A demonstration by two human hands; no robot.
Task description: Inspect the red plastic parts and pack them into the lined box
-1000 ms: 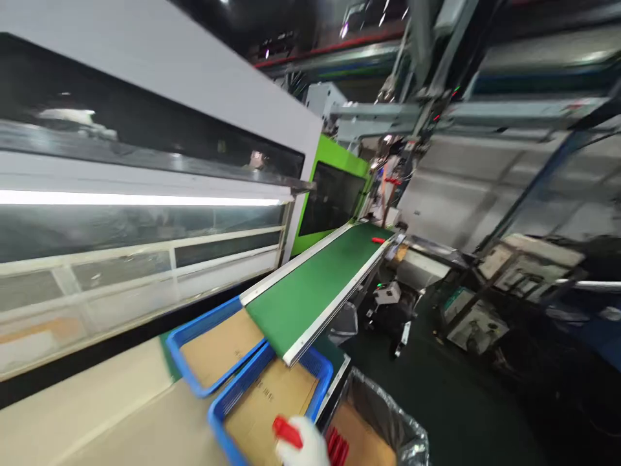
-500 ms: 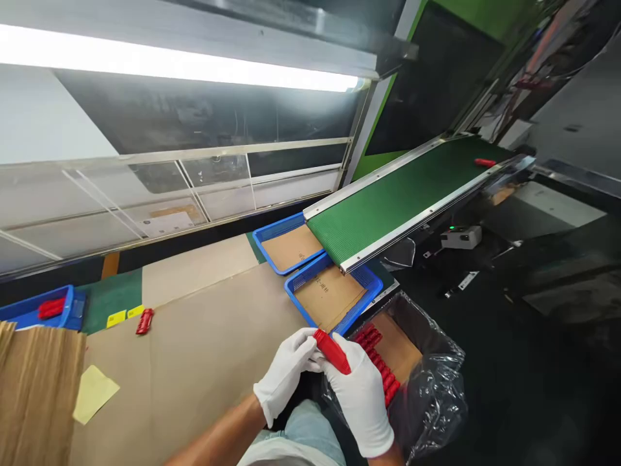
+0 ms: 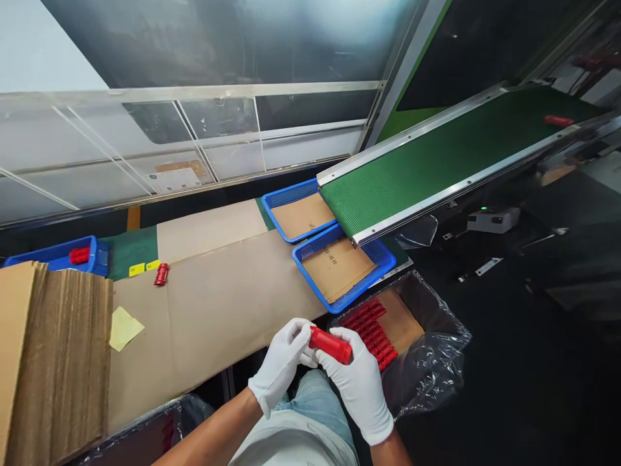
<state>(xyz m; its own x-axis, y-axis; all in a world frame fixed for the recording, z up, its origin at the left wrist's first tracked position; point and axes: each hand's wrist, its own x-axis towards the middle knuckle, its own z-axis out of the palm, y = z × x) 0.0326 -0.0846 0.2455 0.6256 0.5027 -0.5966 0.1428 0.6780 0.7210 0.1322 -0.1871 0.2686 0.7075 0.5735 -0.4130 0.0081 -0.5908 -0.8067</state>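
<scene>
Both hands wear white gloves and hold one red ribbed plastic tube (image 3: 330,345) above my lap. My left hand (image 3: 284,359) pinches its left end with thumb and fingers. My right hand (image 3: 359,385) is closed round the right end, which has a grooved, wider rim. Just right of the hands, a box lined with clear plastic (image 3: 431,382) holds rows of similar red tubes (image 3: 371,330) on a cardboard sheet. Another red piece (image 3: 162,274) lies alone on the cardboard-covered table (image 3: 228,310).
Two blue trays (image 3: 317,299) with cardboard bottoms stand under the end of a green conveyor belt (image 3: 427,168). A red piece (image 3: 557,121) lies far up the belt. At left are stacked cardboard sheets (image 3: 72,362), a yellow paper (image 3: 125,328) and a blue bin (image 3: 99,257).
My view has tipped downward, bringing the lined box at lower left into sight. The tube has turned in my hands, so its grooved right rim now shows. Both hands keep their hold.
</scene>
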